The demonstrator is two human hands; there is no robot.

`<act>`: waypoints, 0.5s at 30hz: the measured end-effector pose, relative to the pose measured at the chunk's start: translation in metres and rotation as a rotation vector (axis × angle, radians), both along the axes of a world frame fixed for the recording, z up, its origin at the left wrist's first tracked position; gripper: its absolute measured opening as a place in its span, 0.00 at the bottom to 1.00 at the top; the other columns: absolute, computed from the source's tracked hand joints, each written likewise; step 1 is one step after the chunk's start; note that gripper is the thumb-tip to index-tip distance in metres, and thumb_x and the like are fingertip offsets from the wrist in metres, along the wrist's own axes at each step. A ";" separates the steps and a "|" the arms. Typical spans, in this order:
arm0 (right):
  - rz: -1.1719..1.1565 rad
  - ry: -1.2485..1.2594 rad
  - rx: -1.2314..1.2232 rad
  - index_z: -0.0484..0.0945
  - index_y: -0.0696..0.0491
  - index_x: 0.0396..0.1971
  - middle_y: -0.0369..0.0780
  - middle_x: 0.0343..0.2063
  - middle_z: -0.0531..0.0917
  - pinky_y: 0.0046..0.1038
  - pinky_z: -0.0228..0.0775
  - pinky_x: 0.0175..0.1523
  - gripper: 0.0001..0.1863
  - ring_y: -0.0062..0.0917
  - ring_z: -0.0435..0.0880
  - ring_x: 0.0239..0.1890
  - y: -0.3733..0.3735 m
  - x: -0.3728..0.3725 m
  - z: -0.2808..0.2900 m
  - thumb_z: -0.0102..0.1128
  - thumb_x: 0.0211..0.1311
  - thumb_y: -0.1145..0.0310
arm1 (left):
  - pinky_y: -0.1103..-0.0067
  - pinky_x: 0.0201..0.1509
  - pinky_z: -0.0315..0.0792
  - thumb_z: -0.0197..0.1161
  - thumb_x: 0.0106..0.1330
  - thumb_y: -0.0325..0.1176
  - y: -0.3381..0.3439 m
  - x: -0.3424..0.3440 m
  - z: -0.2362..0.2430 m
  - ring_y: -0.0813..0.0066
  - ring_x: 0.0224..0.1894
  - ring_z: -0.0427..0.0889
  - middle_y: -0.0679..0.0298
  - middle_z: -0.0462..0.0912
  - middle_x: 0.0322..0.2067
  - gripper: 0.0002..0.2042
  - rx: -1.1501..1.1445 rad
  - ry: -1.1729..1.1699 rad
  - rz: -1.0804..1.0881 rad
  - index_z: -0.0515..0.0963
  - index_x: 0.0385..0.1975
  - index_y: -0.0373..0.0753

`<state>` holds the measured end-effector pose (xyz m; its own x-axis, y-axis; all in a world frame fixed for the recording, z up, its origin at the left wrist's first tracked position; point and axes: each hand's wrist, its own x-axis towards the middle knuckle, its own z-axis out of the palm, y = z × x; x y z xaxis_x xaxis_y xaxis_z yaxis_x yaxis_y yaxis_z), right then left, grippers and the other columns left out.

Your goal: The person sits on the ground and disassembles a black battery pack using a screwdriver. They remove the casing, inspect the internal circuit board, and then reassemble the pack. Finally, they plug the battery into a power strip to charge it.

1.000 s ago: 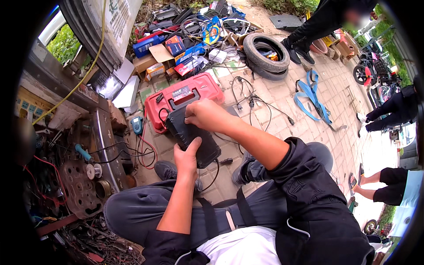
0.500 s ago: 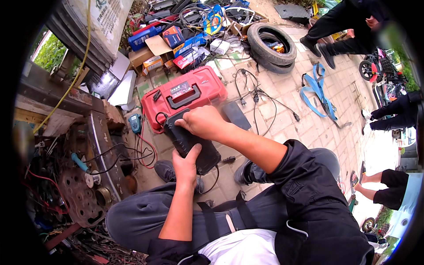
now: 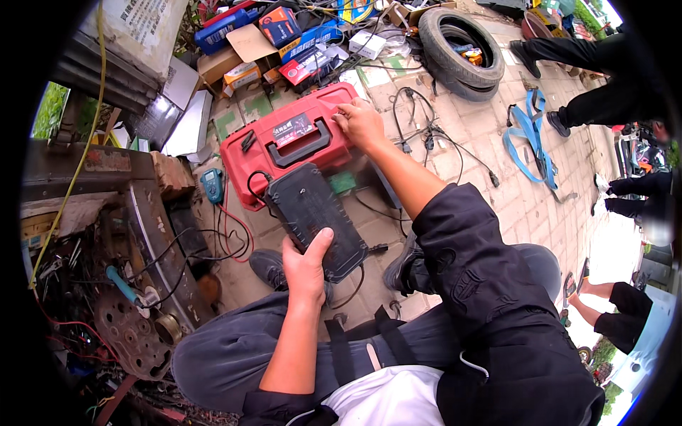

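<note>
Left hand (image 3: 304, 273), centre of the frame: closed on the near left edge of a black box (image 3: 317, 213), thumb flat over its upper face, fingers beneath and mostly hidden.

Black box: held tilted, centre of the frame, between the knees and the red case. Black cord (image 3: 360, 281) at its lower end; a second black loop (image 3: 258, 174) appears to join its upper corner.

State of work: box judged to be mid-handling, in one hand and not set down. Shell looks whole; no opening shows on the visible face. What is left to do on it cannot be told.

Shoes (image 3: 268, 268), one on either side below the box.

Blue meter (image 3: 212, 186), left of centre, with red wire (image 3: 243, 227) trailing below.

Right hand (image 3: 362, 128), upper centre: fingers loosely curled, over the right end of the red case (image 3: 245, 170); whether it touches the case or pinches something small cannot be told. Case shut, black handle (image 3: 304, 150) on top.

Black cables (image 3: 440, 135), loose on the paving, right of the case.

Blue strap (image 3: 526, 145), upper right.

Tyres (image 3: 435, 44), stacked, top of the frame; cardboard box (image 3: 215, 65), open, upper left.
</note>
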<state>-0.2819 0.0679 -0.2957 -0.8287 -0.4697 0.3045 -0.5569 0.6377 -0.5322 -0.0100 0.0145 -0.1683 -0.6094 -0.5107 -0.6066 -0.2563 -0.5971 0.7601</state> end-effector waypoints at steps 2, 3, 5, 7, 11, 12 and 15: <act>-0.003 -0.006 0.056 0.83 0.49 0.30 0.39 0.30 0.79 0.36 0.72 0.40 0.08 0.35 0.79 0.38 -0.005 -0.002 -0.003 0.65 0.53 0.62 | 0.78 0.49 0.72 0.71 0.55 0.34 -0.002 -0.005 0.004 0.73 0.41 0.78 0.58 0.77 0.41 0.23 0.022 0.019 0.004 0.69 0.46 0.29; -0.008 -0.004 0.085 0.83 0.49 0.29 0.39 0.30 0.78 0.37 0.72 0.40 0.08 0.35 0.79 0.38 -0.006 -0.004 -0.003 0.65 0.52 0.62 | 0.78 0.49 0.72 0.71 0.55 0.34 -0.003 -0.006 0.003 0.73 0.41 0.78 0.58 0.77 0.41 0.23 0.024 0.022 0.005 0.69 0.46 0.29; 0.024 0.035 0.067 0.82 0.50 0.29 0.40 0.29 0.78 0.36 0.72 0.40 0.08 0.36 0.79 0.37 -0.009 -0.003 -0.005 0.65 0.53 0.63 | 0.78 0.49 0.72 0.70 0.55 0.34 -0.004 -0.006 0.001 0.73 0.41 0.78 0.58 0.78 0.41 0.23 0.028 0.026 0.003 0.69 0.46 0.30; 0.058 0.067 0.023 0.82 0.52 0.28 0.41 0.30 0.78 0.36 0.72 0.41 0.08 0.38 0.78 0.37 -0.010 -0.003 -0.003 0.64 0.54 0.64 | 0.78 0.49 0.72 0.70 0.56 0.34 -0.005 -0.006 0.003 0.72 0.40 0.78 0.58 0.78 0.41 0.23 0.042 0.015 0.003 0.69 0.47 0.29; 0.121 -0.035 -0.076 0.81 0.54 0.27 0.45 0.32 0.79 0.39 0.71 0.43 0.07 0.42 0.78 0.40 -0.002 -0.005 0.024 0.61 0.55 0.66 | 0.75 0.50 0.74 0.68 0.57 0.36 -0.009 -0.010 0.008 0.69 0.43 0.80 0.57 0.78 0.44 0.25 0.068 0.057 -0.022 0.69 0.50 0.29; 0.130 -0.106 -0.090 0.81 0.55 0.27 0.46 0.33 0.80 0.40 0.71 0.44 0.07 0.43 0.78 0.40 0.002 -0.001 0.038 0.61 0.56 0.67 | 0.75 0.51 0.74 0.68 0.58 0.36 -0.010 -0.012 0.010 0.69 0.43 0.80 0.58 0.78 0.44 0.24 0.087 0.078 -0.016 0.69 0.50 0.29; 0.394 -0.264 0.054 0.78 0.59 0.32 0.50 0.28 0.82 0.38 0.73 0.41 0.10 0.42 0.82 0.35 0.000 0.030 0.117 0.58 0.61 0.66 | 0.74 0.51 0.74 0.65 0.60 0.36 -0.020 -0.010 0.010 0.69 0.43 0.80 0.59 0.79 0.44 0.23 0.155 0.138 0.034 0.70 0.51 0.30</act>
